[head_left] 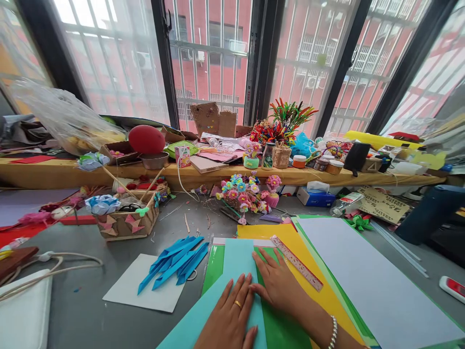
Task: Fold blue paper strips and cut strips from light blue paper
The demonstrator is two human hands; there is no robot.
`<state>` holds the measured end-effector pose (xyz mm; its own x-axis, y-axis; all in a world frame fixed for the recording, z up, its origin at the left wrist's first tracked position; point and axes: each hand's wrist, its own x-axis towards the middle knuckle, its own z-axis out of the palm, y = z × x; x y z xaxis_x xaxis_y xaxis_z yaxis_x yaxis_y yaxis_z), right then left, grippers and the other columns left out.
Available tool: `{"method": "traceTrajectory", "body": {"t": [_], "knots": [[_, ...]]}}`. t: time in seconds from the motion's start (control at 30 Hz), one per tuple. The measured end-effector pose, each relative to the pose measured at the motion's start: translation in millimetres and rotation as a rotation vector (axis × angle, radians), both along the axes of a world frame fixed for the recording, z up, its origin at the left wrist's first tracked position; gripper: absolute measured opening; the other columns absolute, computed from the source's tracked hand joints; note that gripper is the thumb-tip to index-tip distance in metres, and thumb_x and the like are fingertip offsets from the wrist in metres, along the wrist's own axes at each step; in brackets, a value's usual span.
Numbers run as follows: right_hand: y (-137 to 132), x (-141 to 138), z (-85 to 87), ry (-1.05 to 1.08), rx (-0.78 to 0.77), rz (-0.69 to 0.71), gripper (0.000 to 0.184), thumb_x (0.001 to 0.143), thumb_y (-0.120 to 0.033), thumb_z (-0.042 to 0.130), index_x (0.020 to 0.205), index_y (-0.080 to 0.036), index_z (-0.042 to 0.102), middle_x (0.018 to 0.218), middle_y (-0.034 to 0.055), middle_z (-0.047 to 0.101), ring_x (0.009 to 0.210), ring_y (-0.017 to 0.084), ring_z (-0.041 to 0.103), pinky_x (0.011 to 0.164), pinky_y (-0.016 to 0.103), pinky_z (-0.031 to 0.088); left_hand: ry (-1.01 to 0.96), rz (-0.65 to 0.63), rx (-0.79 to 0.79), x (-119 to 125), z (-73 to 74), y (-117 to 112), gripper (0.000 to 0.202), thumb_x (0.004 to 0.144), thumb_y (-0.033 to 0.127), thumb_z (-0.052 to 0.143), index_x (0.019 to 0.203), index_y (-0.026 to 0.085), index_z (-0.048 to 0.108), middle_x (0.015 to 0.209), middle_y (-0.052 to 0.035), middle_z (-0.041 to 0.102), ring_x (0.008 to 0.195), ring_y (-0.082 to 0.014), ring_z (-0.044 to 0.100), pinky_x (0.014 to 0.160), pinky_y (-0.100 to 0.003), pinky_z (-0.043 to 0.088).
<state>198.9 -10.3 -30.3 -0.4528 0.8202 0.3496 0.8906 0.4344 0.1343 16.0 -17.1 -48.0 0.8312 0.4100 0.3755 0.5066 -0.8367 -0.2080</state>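
Note:
Light blue paper lies in front of me, with a straight narrow upper part and a wider part slanting to the lower left. My left hand, a gold ring on one finger, rests flat on this paper with its fingers stretched. Flat beside it, my right hand presses on the paper's right edge and the green sheet beneath, thumb toward the left hand. A pink-patterned ruler lies just beyond the right fingers on yellow paper. Folded blue paper strips are piled on a white square at left.
A large white sheet over green ones covers the right side. A decorated cardboard basket, crafted flowers, a tissue box and a dark bottle stand farther back. The wooden ledge is crowded with craft items.

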Motion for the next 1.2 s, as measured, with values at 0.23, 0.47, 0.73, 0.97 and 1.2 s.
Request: {"method": "traceTrajectory", "body": {"t": [0.23,0.47,0.73,0.97,1.2], "knots": [[20.2,-3.7,18.8,0.030,-0.142,-0.075,0.056,0.087,-0.048,0.026,0.120,-0.005,0.043,0.122,0.0147,0.049,0.116,0.028,0.038,0.093,0.051,0.028,-0.008,0.014,-0.069,0.2,2.1,-1.2,0.065,0.084,0.033,0.038,0.134,0.006,0.006,0.133,-0.0143,0.034,0.121,-0.0267,0.031,0.093,-0.039,0.034],[13.2,5.0,19.0,0.025,-0.140,0.019,0.053,0.088,-0.045,0.026,0.125,-0.009,0.036,0.125,0.0094,0.046,0.121,0.027,0.031,0.096,0.055,0.021,0.040,0.021,-0.101,1.0,4.8,-3.7,0.060,0.083,0.031,0.040,0.133,0.006,0.017,0.134,-0.0153,0.031,0.122,-0.0280,0.029,0.093,-0.041,0.035],[-27.7,14.5,14.3,-0.025,-0.071,0.196,0.060,0.083,-0.053,0.031,0.124,-0.011,0.040,0.121,0.0090,0.051,0.118,0.023,0.035,0.096,0.044,0.029,0.001,0.020,-0.162,1.1,9.1,-5.8,0.056,0.085,0.032,0.037,0.133,0.010,0.019,0.135,-0.0128,0.030,0.124,-0.0269,0.026,0.096,-0.042,0.033],[-61.3,10.2,30.7,-0.073,-0.048,0.293,0.054,0.083,-0.050,0.035,0.120,-0.012,0.045,0.115,0.0073,0.056,0.113,0.021,0.042,0.095,0.038,0.032,-0.007,0.033,-0.169,0.8,10.5,-9.5,0.052,0.086,0.030,0.037,0.132,0.010,0.022,0.136,-0.0131,0.029,0.124,-0.0258,0.025,0.097,-0.041,0.032],[-69.5,13.9,37.3,-0.154,0.066,0.448,0.037,0.088,-0.037,0.035,0.110,-0.013,0.052,0.104,0.0015,0.064,0.101,0.016,0.052,0.088,0.029,0.041,-0.014,0.036,-0.161,1.2,9.0,-8.9,0.054,0.086,0.029,0.037,0.132,0.009,0.019,0.136,-0.0139,0.028,0.125,-0.0251,0.023,0.097,-0.041,0.032]]}}
